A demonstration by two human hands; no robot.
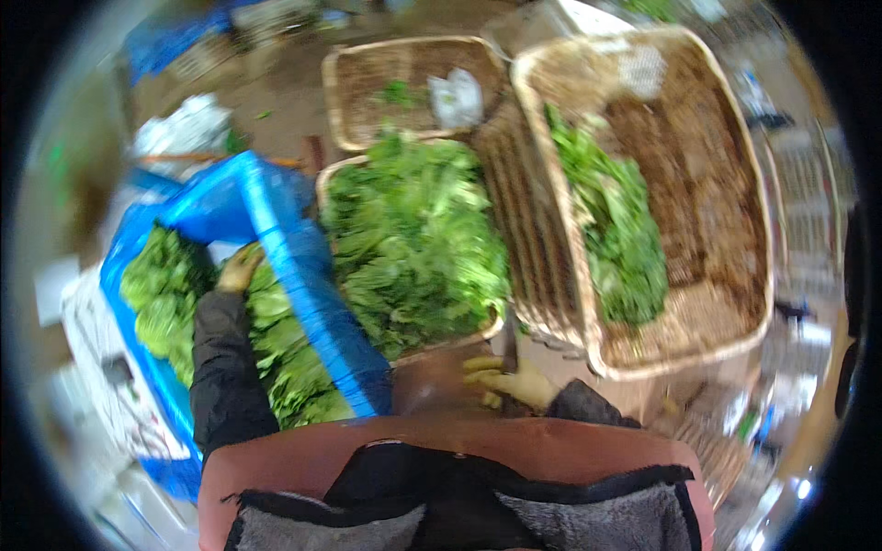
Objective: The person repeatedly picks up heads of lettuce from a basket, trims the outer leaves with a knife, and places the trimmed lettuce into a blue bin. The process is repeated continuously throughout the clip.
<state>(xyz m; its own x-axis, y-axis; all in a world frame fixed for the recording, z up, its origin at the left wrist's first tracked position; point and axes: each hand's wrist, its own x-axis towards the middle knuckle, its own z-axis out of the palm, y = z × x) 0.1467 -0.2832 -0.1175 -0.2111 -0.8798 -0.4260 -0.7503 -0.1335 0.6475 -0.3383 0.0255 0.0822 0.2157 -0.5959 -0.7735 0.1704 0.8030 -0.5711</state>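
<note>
At the left, my left hand (240, 268) reaches into a container lined with blue plastic sheeting (265, 200), among heads of leafy greens (165, 296); its fingers are partly hidden and blurred, so its grip is unclear. My right hand (513, 386), low in the middle, is closed around a knife (510, 341), its dark blade pointing away from me. Between the hands and further off, a basket (496, 325) is heaped with leafy greens (420, 241). To the right a large wicker-like basket (716, 351) holds a bunch of greens (617, 227) along its left side.
A smaller basket (413, 43) at the back holds a white plastic bag (456, 100) and a few leaf scraps. Stacked baskets (530, 227) stand beside the large one. A white sack (182, 131) lies at the back left. White sheeting (117, 358) borders the blue lining.
</note>
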